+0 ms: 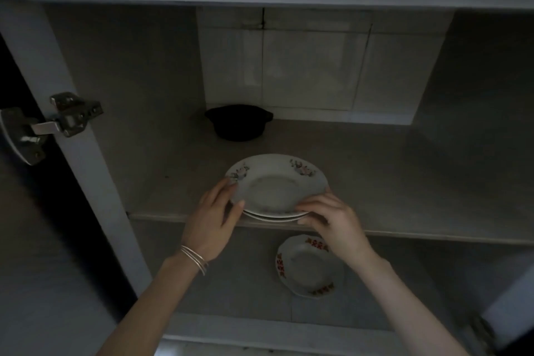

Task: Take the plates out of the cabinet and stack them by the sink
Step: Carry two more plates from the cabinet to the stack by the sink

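Plates (276, 185) are sitting in a short stack at the front edge of the upper shelf (404, 182) of the cabinet (72, 46), their near rims slightly overhanging it. The left grip (212, 221) is holding the stack's left rim with its fingers curling round the edge. The right grip (332, 220) is pinching the near right rim between fingers and thumb. To do this well, I judge both grips should be reaching under the lowest plate, so that the whole stack is coming away together. The stack should be staying level while drawing straight out, since glazed plates are likely sliding on each other. A red-patterned plate (306, 266) is lying on the lower shelf, waiting its turn. A black pot (238, 121) is standing well behind.
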The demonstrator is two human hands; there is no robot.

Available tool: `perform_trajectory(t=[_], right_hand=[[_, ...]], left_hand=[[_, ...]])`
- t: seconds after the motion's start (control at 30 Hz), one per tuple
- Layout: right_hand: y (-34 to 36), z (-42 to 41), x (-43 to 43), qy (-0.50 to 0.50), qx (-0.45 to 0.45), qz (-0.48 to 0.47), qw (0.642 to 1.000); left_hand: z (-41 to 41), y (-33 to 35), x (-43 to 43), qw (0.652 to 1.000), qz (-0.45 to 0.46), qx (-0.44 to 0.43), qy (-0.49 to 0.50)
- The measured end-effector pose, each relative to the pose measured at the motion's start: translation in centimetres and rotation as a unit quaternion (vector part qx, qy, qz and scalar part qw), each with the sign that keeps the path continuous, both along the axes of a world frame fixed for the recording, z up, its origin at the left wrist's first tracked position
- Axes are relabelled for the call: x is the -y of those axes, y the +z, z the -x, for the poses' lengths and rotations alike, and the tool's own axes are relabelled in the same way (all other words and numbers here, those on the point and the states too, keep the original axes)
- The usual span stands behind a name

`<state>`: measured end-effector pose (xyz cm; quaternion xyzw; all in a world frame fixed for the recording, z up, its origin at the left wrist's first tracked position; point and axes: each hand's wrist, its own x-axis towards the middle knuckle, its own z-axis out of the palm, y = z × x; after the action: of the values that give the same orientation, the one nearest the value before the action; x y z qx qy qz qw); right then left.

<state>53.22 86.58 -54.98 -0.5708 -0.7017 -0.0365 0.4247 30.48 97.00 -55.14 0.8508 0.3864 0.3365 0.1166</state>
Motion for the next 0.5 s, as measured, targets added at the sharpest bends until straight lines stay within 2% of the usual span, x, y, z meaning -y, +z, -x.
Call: perform_trajectory(t=[0.1,0.27,0.4,0.5], right_hand=[[1.3,-0.4,0.2,0.013,-0.075,0.047,0.996],[2.5,-1.1,-1.4,-0.069,-0.142,0.16,0.974],[1.9,-1.2,-3.3,-0.077,-0.274,0.195,0.939],[1.4,-1.0,-3.6,-0.091,-0.357,0.183,0.912]], left_hand=[[-0.9,0.7,-0.4,0.997,0.074,0.018,0.005],[-2.3,2.2,-1.9,0.987,0.155,0.046,0.014],[-2.7,2.6,-2.9,0.957,0.253,0.142,0.018],[-3.0,2.3,-2.9,0.936,0.291,0.2,0.018]])
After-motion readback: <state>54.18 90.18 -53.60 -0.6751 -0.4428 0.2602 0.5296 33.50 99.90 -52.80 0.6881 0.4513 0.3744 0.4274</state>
